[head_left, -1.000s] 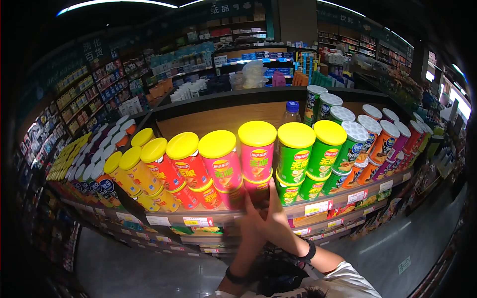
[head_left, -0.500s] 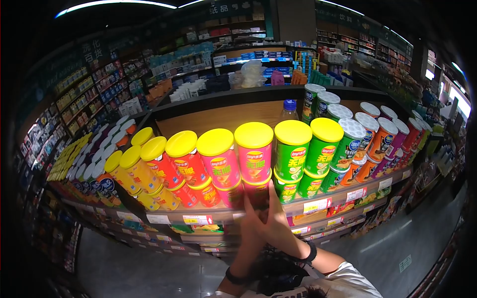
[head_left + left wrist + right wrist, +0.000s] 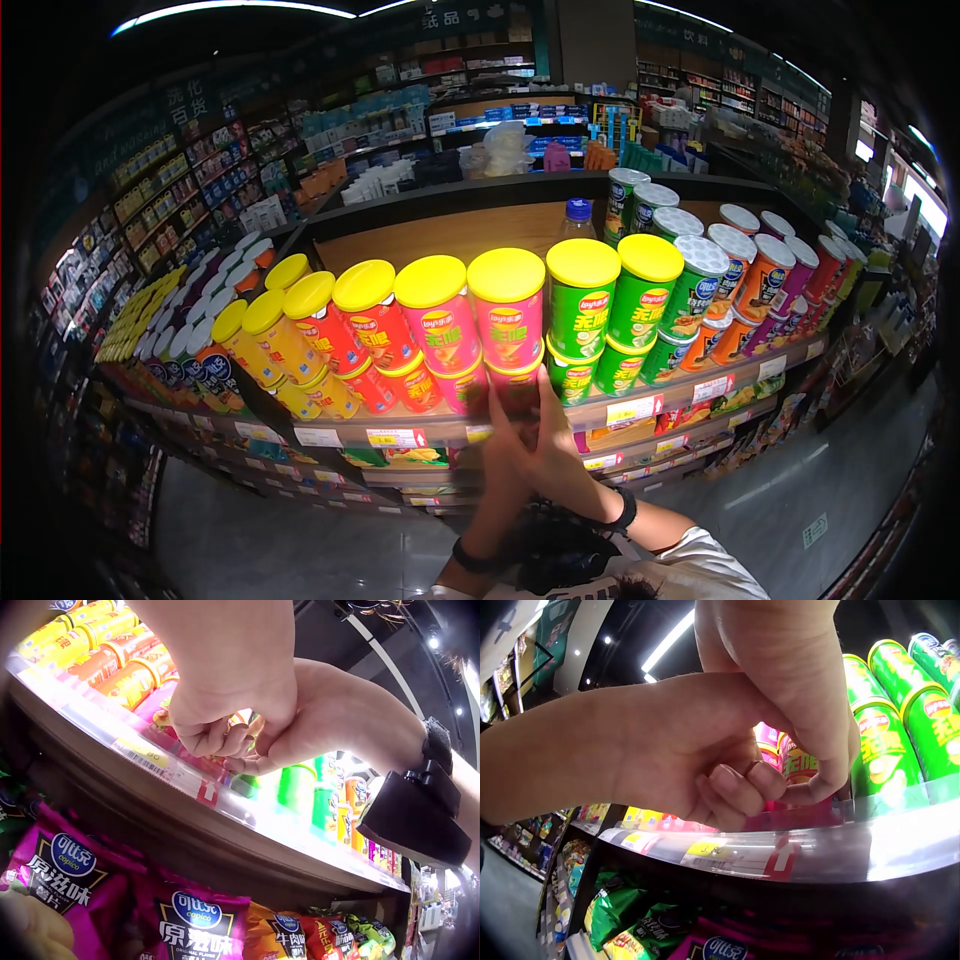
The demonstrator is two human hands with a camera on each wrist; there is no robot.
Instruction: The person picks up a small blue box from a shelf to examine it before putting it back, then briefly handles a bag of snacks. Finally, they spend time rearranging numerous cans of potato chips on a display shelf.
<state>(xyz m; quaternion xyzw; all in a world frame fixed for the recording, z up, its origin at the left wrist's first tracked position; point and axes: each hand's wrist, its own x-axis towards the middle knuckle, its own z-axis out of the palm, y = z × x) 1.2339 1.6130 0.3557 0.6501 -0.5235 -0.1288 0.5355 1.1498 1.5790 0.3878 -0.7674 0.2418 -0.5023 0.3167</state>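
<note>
Both hands are at a pink chip can [image 3: 519, 388] in the lower row, at the shelf's front edge. My left hand [image 3: 507, 455] grips its left side and my right hand [image 3: 551, 445] its right side; the wrists are close together below. On this can stands another pink Lay's chip can [image 3: 511, 325] with a yellow lid, upright. In the right wrist view the left hand [image 3: 705, 776] has its fingers curled beside the can, and the right hand [image 3: 795, 690] reaches down from above. Fingers hide much of the lower can.
Stacked pink chip cans [image 3: 438, 325] adjoin on the left, green chip cans [image 3: 580, 310] on the right. Red and yellow cans [image 3: 268, 335] continue leftward. A clear bottle with a blue cap [image 3: 578, 209] stands behind. Price tags [image 3: 634, 410] line the shelf edge; chip bags [image 3: 199, 922] lie below.
The gripped pink can and the one on top of it have come down slightly against their neighbours. Both hands keep their hold. The head view has shifted a little.
</note>
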